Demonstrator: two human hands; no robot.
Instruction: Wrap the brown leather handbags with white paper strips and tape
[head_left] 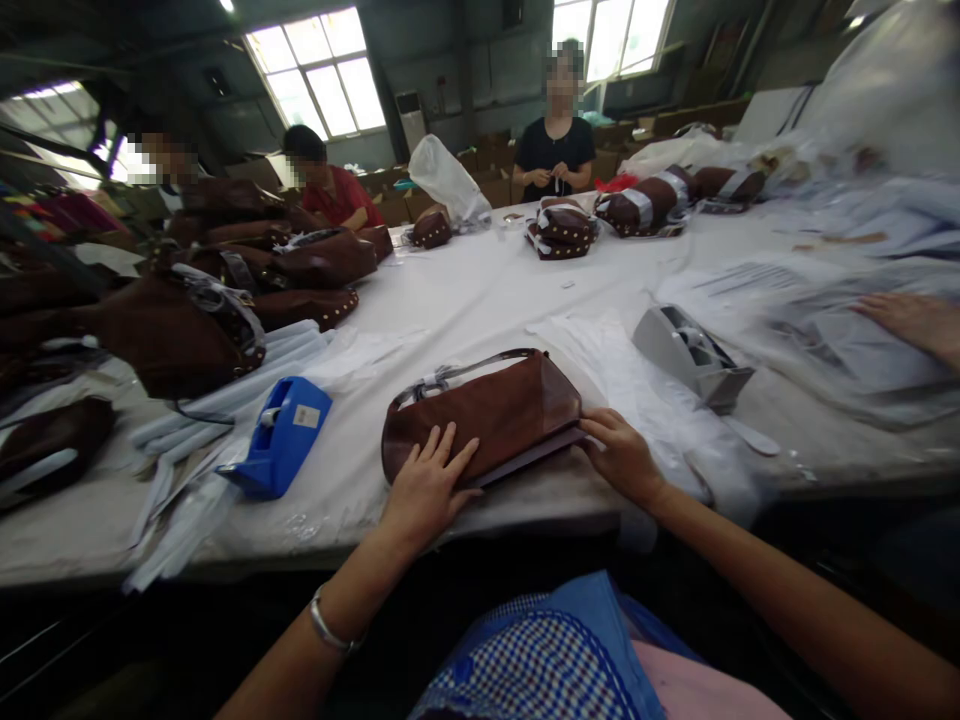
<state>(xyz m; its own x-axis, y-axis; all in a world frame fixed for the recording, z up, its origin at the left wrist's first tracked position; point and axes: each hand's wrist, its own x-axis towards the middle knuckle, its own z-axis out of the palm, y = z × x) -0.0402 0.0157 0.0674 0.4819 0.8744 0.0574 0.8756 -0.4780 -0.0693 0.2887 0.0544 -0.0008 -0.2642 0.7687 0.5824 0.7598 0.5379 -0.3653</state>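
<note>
A brown handbag (495, 415) lies on its side on the white-covered table in front of me, its strap (480, 362) along the far edge and partly wrapped in pale material. Spread flat across the bag's near left part is my left hand (431, 480), fingers apart. At the near right corner, my right hand (619, 450) pinches the bag's edge between thumb and fingers. A greyish-lilac strip shows along the near side, between the two hands.
A blue tape dispenser (281, 435) stands left, a grey one (694, 355) right. Brown bags (187, 320) are heaped at left; more bags (566, 225) lie at the back. Another person's hand (911, 320) rests on plastic at right. A person in black (555, 150) is across the table (465, 290).
</note>
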